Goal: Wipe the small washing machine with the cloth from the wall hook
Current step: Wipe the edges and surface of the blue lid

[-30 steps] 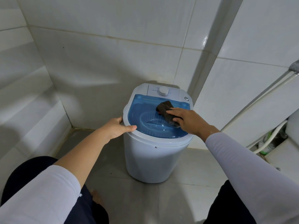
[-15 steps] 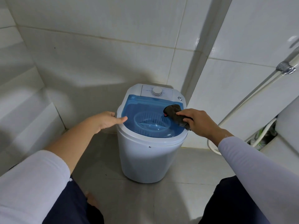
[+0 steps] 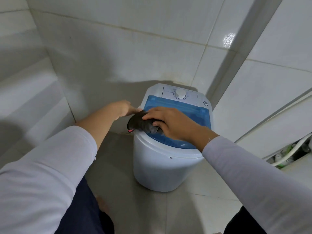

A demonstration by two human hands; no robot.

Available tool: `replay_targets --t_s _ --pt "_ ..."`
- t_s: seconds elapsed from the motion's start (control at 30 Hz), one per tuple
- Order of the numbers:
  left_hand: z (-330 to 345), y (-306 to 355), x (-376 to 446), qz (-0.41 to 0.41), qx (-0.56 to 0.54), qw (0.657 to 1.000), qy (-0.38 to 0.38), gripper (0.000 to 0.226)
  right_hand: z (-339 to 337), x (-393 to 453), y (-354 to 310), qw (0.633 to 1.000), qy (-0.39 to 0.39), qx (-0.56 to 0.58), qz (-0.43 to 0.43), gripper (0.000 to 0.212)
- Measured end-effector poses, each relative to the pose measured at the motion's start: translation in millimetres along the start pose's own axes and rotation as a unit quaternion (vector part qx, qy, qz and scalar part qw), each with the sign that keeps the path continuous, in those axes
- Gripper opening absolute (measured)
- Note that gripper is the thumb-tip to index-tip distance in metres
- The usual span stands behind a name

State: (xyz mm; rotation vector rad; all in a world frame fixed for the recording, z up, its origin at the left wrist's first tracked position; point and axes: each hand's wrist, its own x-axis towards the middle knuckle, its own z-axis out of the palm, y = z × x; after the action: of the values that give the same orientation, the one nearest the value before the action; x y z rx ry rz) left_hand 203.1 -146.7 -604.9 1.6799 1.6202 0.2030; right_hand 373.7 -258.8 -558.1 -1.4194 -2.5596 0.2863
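A small white washing machine [image 3: 162,169] with a translucent blue lid [image 3: 200,115] and a white dial [image 3: 180,94] stands on the floor in the tiled corner. My right hand [image 3: 170,123] presses a dark grey cloth [image 3: 141,124] onto the left part of the lid, the cloth hanging slightly over the rim. My left hand [image 3: 120,108] rests against the machine's upper left edge, fingers extended, holding nothing.
White tiled walls close in behind and on both sides. A white hose [image 3: 290,152] and some clutter lie low at the right. My dark trouser legs [image 3: 87,210] and a bare foot are on the grey floor tiles [image 3: 148,208] in front.
My right hand has slid the cloth from the right side of the lid across to its left edge. The left hand stays at the machine's left rim. The camera has shifted left.
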Motion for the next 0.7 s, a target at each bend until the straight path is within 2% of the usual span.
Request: replay_targets --t_s 0.07,0.13,0.23,0.4,0.5,0.7 --pt "0 -2 2 0.002 -0.005 1.0 -0.001 0.081 11 7 -8 0.999 -0.036 -0.031 0.001 0.034" --pt "1 -3 5 0.012 -0.018 1.0 0.005 0.076 21 10 -16 0.998 -0.045 -0.043 0.022 0.03" --pt "1 -5 10 0.022 -0.051 0.998 0.003 0.077 33 16 -23 0.997 -0.038 -0.032 0.052 0.027" --pt "4 -7 13 0.024 -0.077 0.997 0.004 0.085 45 17 -23 0.997 -0.024 -0.065 0.017 0.047" --pt "6 -6 15 0.028 -0.068 0.997 0.015 0.084 53 13 -17 0.994 -0.029 -0.103 0.024 0.046" --pt "7 -4 13 0.03 -0.066 0.997 0.034 0.084 56 -1 -6 0.995 0.0 -0.085 0.052 0.042"
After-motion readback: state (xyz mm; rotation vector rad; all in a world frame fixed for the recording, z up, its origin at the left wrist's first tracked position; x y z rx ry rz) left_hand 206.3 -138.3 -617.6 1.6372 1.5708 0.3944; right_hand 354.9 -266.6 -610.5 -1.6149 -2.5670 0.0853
